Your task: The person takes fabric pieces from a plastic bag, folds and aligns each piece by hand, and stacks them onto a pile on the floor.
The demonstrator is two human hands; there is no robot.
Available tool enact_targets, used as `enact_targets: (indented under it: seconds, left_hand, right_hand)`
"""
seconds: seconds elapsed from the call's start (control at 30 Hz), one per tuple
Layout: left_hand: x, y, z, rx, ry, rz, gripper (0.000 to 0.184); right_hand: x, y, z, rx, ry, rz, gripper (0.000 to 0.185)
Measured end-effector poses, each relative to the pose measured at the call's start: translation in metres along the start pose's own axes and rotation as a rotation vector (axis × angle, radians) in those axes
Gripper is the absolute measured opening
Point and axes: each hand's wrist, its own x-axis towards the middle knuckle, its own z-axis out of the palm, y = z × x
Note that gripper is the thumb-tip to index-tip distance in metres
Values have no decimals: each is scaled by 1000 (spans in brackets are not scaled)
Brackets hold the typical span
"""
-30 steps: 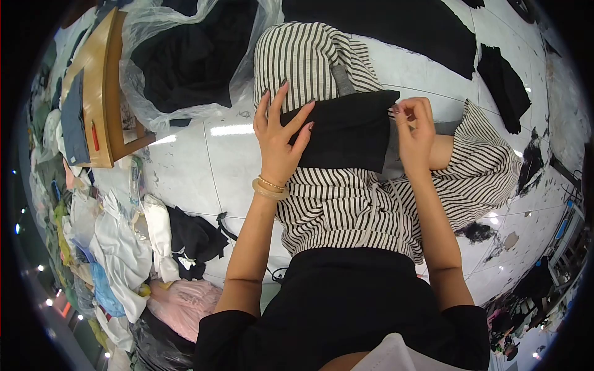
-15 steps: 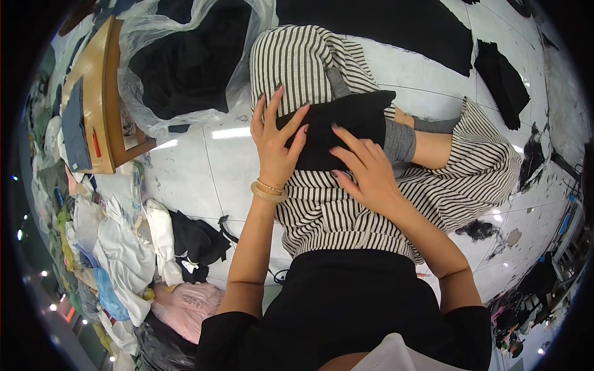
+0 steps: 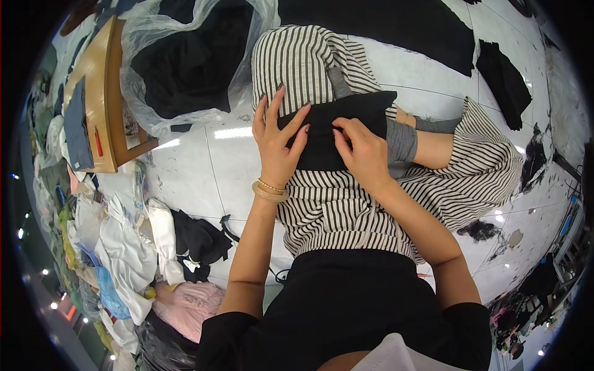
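A folded piece of black cloth (image 3: 322, 145) lies across my lap, over striped trousers (image 3: 291, 62). My left hand (image 3: 275, 139) rests on its left part, fingers spread wide and holding nothing. On the right half of the cloth is my right hand (image 3: 365, 154), with fingers curled in and thumb and forefinger close together at the cloth's surface. What lies between those fingertips, if anything, is hidden.
A clear plastic bag (image 3: 139, 80) holding black fabric (image 3: 192, 68) stands ahead on the left. Beside it is a wooden stool (image 3: 111, 117) with blue-grey cloth and a red pen. Black fabric pieces (image 3: 396, 31) lie on the tiles; mixed garments (image 3: 127, 253) pile at left.
My right hand has drawn its stretched fingers in to a curled shape on the cloth. My left hand and the cloth stay almost where they were.
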Motion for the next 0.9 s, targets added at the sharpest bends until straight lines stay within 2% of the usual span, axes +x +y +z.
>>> enact_targets:
  seconds: [0.07, 0.17, 0.4, 0.57, 0.63, 0.7, 0.73, 0.77, 0.83, 0.9]
  left_hand:
    - [0, -1, 0, -12, 13, -1, 33]
    - [0, -1, 1, -15, 18, 0, 33]
    - [0, 0, -2, -1, -13, 6, 37]
    - [1, 0, 0, -22, 13, 15, 33]
    - [1, 1, -1, 4, -18, 12, 37]
    - [1, 2, -1, -2, -17, 13, 37]
    - [0, 2, -2, -2, -19, 11, 36]
    - [0, 2, -2, -1, -22, 8, 36]
    - [0, 2, -2, -6, -18, 8, 35]
    - [0, 2, -1, 1, -16, 7, 34]
  right_hand:
    - [2, 3, 2, -102, -5, -134, 13]
    - [3, 4, -2, -139, -21, -178, 11]
    - [1, 4, -2, -159, -39, -178, 14]
    - [3, -2, 4, -248, -70, -197, 10]
    - [4, 0, 5, -249, -54, -195, 9]
    - [6, 1, 2, -79, -66, -85, 9]
    - [5, 4, 2, 50, 9, -23, 7]
    - [4, 6, -4, 49, 11, -23, 7]
    - [3, 10, -24, 234, 90, 281, 5]
    - [6, 37, -40, 518, 239, 460, 9]
